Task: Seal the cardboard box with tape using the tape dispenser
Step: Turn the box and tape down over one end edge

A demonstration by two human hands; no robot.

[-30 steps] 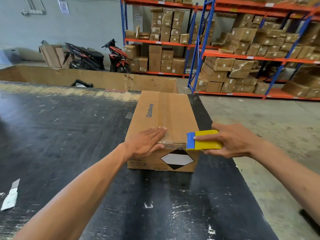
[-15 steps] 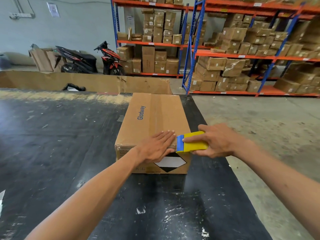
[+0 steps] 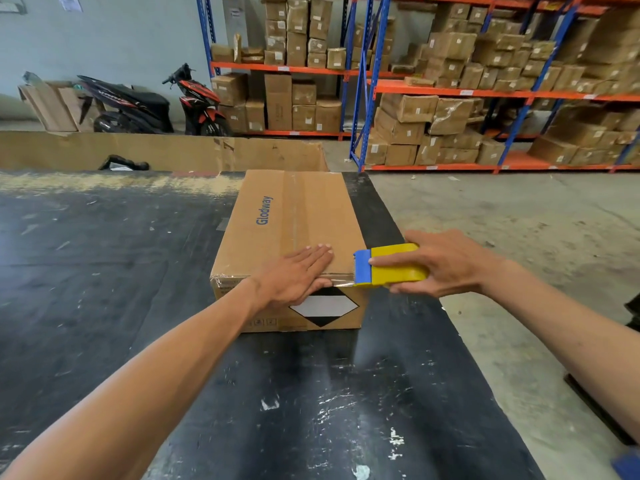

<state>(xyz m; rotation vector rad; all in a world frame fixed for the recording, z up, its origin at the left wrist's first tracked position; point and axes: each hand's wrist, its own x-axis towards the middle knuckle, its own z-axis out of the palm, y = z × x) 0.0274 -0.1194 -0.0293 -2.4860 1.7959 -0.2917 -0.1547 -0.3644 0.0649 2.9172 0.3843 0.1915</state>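
Observation:
A brown cardboard box (image 3: pixel 294 216) printed "Glodway" lies on the black table (image 3: pixel 104 271), with clear tape along its top seam and along its near top edge. My left hand (image 3: pixel 294 275) lies flat, fingers together, over that near edge, thumb down the front face. My right hand (image 3: pixel 440 261) grips a yellow and blue tape dispenser (image 3: pixel 388 268), whose blue blade end touches the box's near right corner. A short run of shiny tape stretches from the blade to my left hand.
The table's right edge runs just beside the box, with concrete floor (image 3: pixel 502 220) beyond. A low cardboard wall (image 3: pixel 156 150) stands behind the table. Blue and orange racks (image 3: pixel 450 88) of cartons and two parked scooters (image 3: pixel 149 105) fill the background.
My left hand has slid right along the near top edge toward the dispenser. The right hand and dispenser have stayed at the box's right corner. The camera has shifted slightly.

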